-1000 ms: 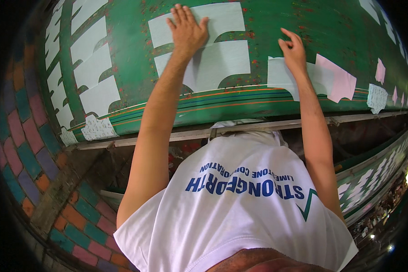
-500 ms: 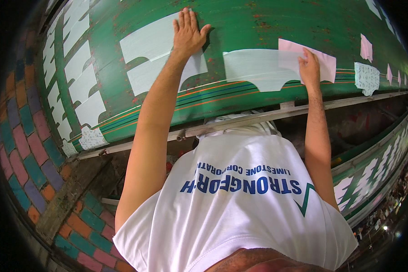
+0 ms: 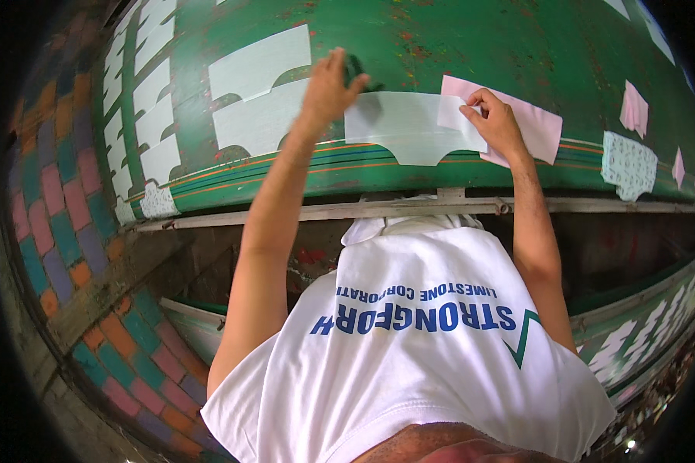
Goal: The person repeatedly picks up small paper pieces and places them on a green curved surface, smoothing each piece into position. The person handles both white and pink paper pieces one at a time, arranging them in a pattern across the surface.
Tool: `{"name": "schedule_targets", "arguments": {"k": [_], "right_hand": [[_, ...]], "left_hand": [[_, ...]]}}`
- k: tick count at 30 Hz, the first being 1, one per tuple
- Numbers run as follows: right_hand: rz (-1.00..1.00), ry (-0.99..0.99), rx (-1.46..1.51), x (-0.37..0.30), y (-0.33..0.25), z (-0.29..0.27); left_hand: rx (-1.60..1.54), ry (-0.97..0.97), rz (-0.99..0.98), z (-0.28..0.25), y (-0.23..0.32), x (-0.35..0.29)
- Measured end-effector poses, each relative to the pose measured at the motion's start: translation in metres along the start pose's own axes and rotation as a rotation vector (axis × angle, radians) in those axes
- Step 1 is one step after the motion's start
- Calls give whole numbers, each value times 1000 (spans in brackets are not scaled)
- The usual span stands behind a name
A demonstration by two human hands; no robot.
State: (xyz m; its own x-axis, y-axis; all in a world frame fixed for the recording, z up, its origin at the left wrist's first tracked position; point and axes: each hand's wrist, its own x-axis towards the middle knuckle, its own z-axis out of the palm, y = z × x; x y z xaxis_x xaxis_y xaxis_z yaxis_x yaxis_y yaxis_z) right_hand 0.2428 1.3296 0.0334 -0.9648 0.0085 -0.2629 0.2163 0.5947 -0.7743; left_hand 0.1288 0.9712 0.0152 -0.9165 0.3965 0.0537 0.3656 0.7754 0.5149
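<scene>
A large green curved drum [image 3: 455,46] fills the upper view, with flat cut sheets stuck to it. My left hand [image 3: 328,85] reaches up with its fingers apart. Its thumb touches the upper left corner of a pale white notched sheet [image 3: 398,127]. My right hand [image 3: 494,119] pinches that sheet's right edge, where a corner is folded up off the drum. A pink sheet [image 3: 537,127] lies just behind my right hand, partly under the white one. My white printed shirt [image 3: 425,347] fills the lower middle.
More white notched sheets [image 3: 259,92] cover the drum at left, and a column of them [image 3: 143,116] runs along its left rim. Small pink pieces [image 3: 635,108] and a patterned piece [image 3: 629,162] sit at right. A metal rail [image 3: 347,210] runs below the drum. Coloured paving bricks [image 3: 62,231] lie at left.
My left hand left the white sheets at left and came to the middle sheet's left corner. My right hand went from pressing flat to pinching and lifting the sheet's right edge.
</scene>
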Motion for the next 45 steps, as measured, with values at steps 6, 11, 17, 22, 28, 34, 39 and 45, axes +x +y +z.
{"name": "schedule_targets", "arguments": {"k": [6, 11, 17, 22, 28, 34, 39, 45], "right_hand": [[-54, -168, 328, 14, -59, 39], [-159, -352, 707, 30, -91, 72], [-382, -282, 299, 58, -115, 111], [-429, -710, 215, 67, -137, 129], [-189, -569, 331, 119, -147, 135], [-15, -344, 496, 199, -167, 156], [3, -261, 351, 256, -199, 172], [-43, -170, 226, 306, -215, 178]], "left_hand": [[-439, 53, -8, 27, 130, -83], [-590, 125, -270, 4, 108, -70], [-683, 268, -156, -52, 55, -72], [-592, 658, -185, -119, -33, -71], [-553, 730, -421, -167, -137, -70], [-205, 649, -388, -174, -233, -23], [-34, 629, -364, -179, -299, 39], [72, 593, -284, -174, -352, 88]]}}
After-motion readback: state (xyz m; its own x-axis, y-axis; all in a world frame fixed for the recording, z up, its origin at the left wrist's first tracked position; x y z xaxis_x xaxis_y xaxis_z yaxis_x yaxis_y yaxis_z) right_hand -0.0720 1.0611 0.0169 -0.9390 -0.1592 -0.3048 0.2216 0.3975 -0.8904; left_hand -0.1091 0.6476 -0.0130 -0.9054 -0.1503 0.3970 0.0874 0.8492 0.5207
